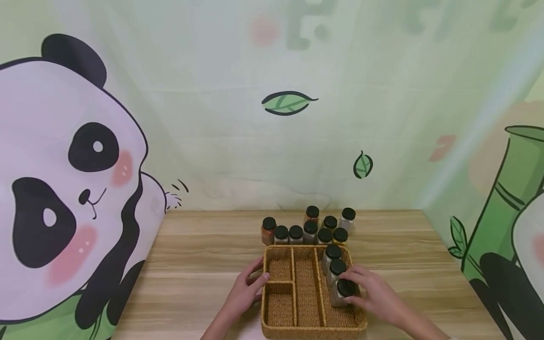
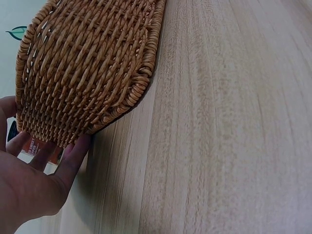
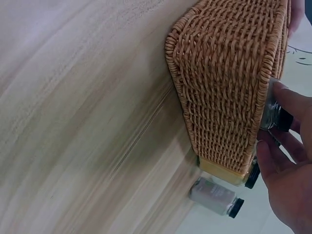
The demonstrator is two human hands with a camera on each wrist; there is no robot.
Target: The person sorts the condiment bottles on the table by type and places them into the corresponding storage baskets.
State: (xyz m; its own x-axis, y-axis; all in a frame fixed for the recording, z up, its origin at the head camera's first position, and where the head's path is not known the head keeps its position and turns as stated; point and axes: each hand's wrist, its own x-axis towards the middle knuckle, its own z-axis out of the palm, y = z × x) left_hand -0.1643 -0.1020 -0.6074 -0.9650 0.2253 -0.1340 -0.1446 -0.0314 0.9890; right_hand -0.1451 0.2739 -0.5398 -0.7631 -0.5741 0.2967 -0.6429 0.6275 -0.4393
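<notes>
Wicker basket nearest me: my left hand, fingers loosely spread, rests against its left wall; my right hand pinches the frontmost black-lidded glass jar in its right compartment.

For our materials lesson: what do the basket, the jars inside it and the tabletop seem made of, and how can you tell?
Basket: natural fibre, perhaps rattan, or an imitation; brown, low-sheen, with visibly woven strands.
Jars: probably clear glass or plastic, glossy; they look see-through and catch light.
Tabletop: wood or wood-look laminate, smooth-looking; grain lines run across it.
</notes>
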